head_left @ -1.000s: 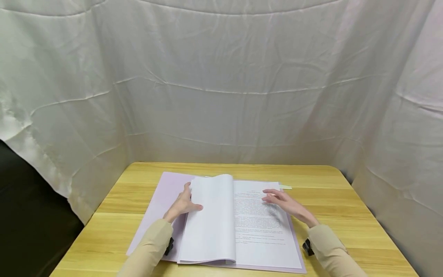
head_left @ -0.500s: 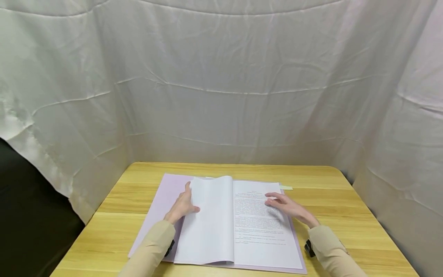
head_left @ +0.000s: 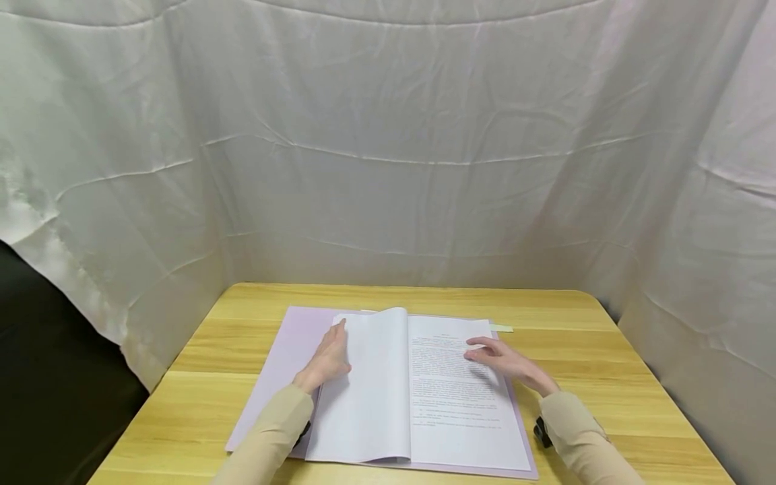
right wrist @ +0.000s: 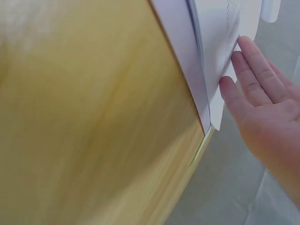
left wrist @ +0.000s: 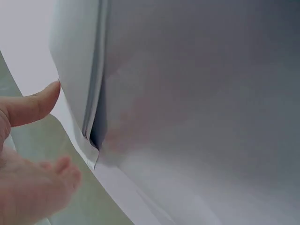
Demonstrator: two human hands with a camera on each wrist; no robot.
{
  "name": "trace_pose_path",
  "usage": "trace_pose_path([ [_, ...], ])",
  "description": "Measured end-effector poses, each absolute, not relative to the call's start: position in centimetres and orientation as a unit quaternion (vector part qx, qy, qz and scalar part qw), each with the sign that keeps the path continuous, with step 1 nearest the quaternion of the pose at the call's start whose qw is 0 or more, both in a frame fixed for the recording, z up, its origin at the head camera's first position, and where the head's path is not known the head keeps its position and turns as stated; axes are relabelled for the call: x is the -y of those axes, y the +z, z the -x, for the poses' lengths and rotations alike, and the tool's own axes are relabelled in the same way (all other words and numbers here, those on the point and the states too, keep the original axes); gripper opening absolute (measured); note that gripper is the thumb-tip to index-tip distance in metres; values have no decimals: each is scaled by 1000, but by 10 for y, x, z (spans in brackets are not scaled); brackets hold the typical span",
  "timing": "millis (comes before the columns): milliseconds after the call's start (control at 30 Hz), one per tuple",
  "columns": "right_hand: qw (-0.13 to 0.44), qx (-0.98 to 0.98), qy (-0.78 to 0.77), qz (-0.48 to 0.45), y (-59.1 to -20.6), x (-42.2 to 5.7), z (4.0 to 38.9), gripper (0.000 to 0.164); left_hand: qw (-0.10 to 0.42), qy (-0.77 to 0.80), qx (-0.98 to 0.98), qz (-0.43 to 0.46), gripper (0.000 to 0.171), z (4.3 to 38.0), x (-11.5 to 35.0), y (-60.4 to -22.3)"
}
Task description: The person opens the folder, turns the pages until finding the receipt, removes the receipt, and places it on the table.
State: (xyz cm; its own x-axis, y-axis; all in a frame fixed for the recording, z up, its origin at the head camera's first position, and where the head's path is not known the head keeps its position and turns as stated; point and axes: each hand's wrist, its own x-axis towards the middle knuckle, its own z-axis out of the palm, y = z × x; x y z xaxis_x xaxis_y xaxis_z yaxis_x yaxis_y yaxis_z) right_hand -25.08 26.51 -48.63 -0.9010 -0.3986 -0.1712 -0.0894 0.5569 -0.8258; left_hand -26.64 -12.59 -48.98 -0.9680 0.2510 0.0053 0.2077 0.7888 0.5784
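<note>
A lavender folder lies spread on the table, with a stack of white sheets in it. Blank-looking turned sheets curve over to the left, and a printed page faces up on the right. At the left edge of the turned sheets is my left hand, its fingers extended. The left wrist view has its thumb near the paper's edge; contact is unclear. My right hand is over the upper right of the printed page, fingers loosely bent, holding nothing. In the right wrist view its fingertips are close to the page.
Wood-grain table surrounds the folder. A pale yellow-green tab sticks out at the folder's upper right. Grey-white cloth hangs behind and at both sides; something black is at the far left.
The turned sheets have settled slightly leftward. My left hand has swung its fingers right, over the sheets' left edge. The right hand has barely shifted.
</note>
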Motion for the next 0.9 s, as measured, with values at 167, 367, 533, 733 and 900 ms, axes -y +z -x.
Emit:
trace_pose_path([
  [167,153,-864,-455,153,-488,-267,258,52,101,325,-925,-168,89,269,120,-492],
  [367,116,-871,-458,136,-490,-267,269,49,122,334,-912,-203,81,271,121,-497],
  [533,88,-881,-448,123,-492,-268,279,45,135,347,-904,-211,76,271,128,-498],
  [733,46,-898,-418,132,-492,-271,290,44,165,373,-891,-200,72,270,131,-499],
  [900,16,-919,-373,125,-492,-269,298,45,180,376,-889,-190,80,269,131,-499],
])
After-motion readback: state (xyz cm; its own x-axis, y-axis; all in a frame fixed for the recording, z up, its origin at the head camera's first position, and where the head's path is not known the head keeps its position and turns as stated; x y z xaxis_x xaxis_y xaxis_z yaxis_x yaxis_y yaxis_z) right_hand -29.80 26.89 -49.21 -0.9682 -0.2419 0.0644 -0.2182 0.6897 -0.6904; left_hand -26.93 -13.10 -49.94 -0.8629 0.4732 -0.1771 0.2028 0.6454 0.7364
